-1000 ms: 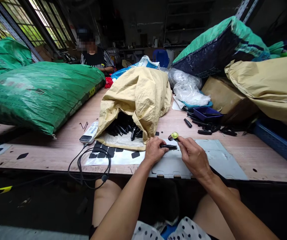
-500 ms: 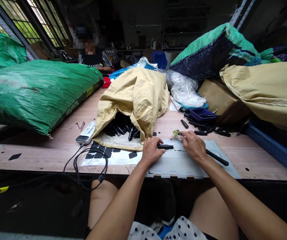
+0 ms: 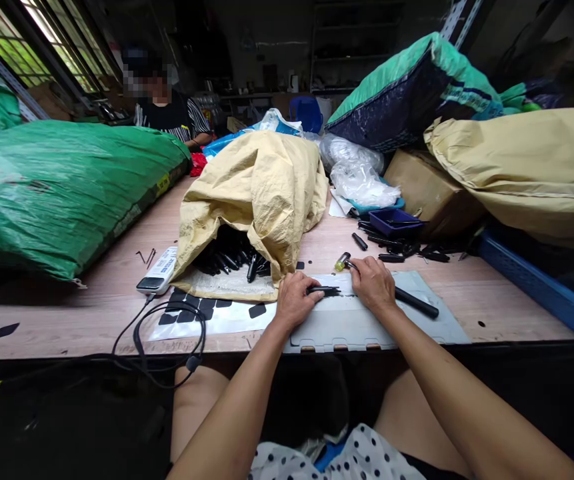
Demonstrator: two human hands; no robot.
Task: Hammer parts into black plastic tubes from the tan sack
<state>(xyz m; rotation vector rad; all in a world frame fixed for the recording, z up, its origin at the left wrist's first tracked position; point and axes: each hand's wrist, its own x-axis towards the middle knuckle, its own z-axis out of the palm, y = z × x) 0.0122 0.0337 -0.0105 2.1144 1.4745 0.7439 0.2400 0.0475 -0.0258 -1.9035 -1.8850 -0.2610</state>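
Observation:
A slim black pen-like piece (image 3: pixel 327 289) lies on a grey sheet (image 3: pixel 327 330), pointing right. My left hand (image 3: pixel 295 297) is closed on its left end and rests on the sheet's left part. My right hand (image 3: pixel 373 283) is wrapped round a small hammer (image 3: pixel 419 303), gripping it near the head. The hammer's yellowish see-through face sticks out left of my fingers, just above the black piece; its black handle runs out to the right under my wrist. Beside my left hand, an open beige sack (image 3: pixel 267 180) holds many similar black pieces (image 3: pixel 231 253).
A white device (image 3: pixel 157 270) with a coiled black cable (image 3: pixel 167 327) lies left. A big green sack (image 3: pixel 67 193) stands beyond it. To the right are loose black pieces, a purple tray (image 3: pixel 397 221), a blue basket (image 3: pixel 531 283) and a cardboard box (image 3: pixel 431 190). A person (image 3: pixel 167 120) sits behind.
The hammer's head has turned, showing its side rather than its yellowish face. My left hand keeps its hold on the black piece. The whole view has shifted slightly.

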